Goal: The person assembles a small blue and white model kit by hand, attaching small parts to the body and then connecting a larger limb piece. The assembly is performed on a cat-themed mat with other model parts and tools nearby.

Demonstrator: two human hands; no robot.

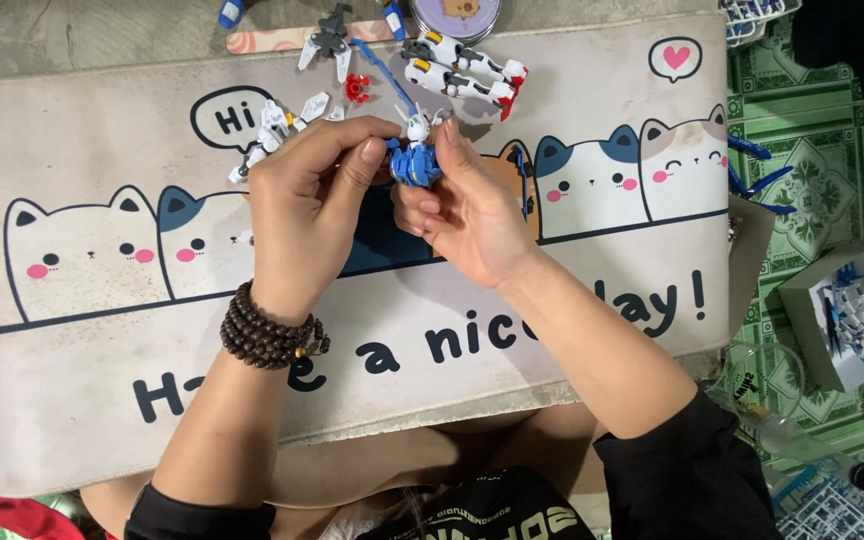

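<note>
Both my hands meet over the middle of a white mat (72, 380) printed with cartoon cats. My left hand (307, 205), with a dark bead bracelet on the wrist, pinches the left side of a small blue and white robot model torso (414, 160). My right hand (467, 210) grips the same torso from the right, fingers curled around it. The model's white head with thin horns sticks up between my fingertips.
Loose model parts lie on the mat's far edge: white and red legs (462, 70), a grey piece (330, 40), a small red piece (356, 87), a white arm (272, 130). A round tin (455, 15) sits behind. A model kit box (844, 315) rests on the green patterned floor, right.
</note>
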